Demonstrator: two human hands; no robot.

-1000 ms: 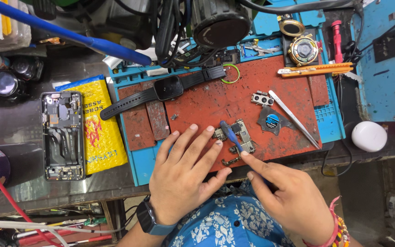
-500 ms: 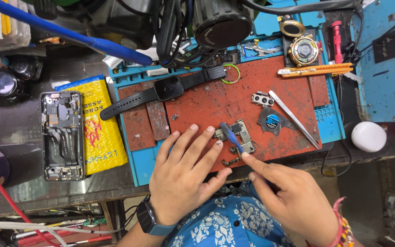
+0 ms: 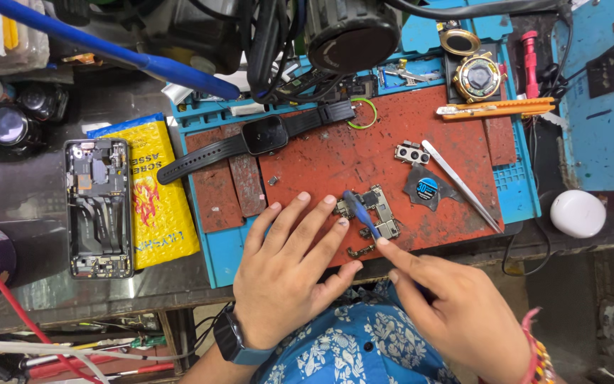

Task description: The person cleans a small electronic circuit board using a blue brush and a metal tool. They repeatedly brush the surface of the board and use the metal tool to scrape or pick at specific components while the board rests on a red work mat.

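Cluttered grey metal desk (image 3: 37, 284), crowded with repair gear under a tangle of dark cables and a blue rod along the top. Far left: an opened phone (image 3: 99, 206) lying face down with its insides bared, just beside a yellow packet (image 3: 152, 206). Then a blue work mat (image 3: 222, 259) topped by a worn red pad (image 3: 335, 156), with a black smartwatch (image 3: 264, 135) stretched across its upper part. Left hand (image 3: 286, 277) flat on the pad, fingers (image 3: 300, 213) spread and gripping nothing, two tips touching the left edge of a small circuit board (image 3: 385, 213) near the pad's front edge. Right hand (image 3: 456, 313) lower right, forefinger and thumb pinched on a blue-handled tool (image 3: 361, 212), tip down on the board. Best done, by the look of it, with steady downward pressure from the left fingertips to pin the board, a shallow tool angle, light force, no levering against the tiny parts. Further right: a camera module (image 3: 412, 152), a dark round pick (image 3: 426, 190), slim tweezers (image 3: 461, 183) lying aslant, an orange tool (image 3: 495, 109) above. Off the mat, well apart, a white rounded case (image 3: 577, 213) on the dark desk edge.
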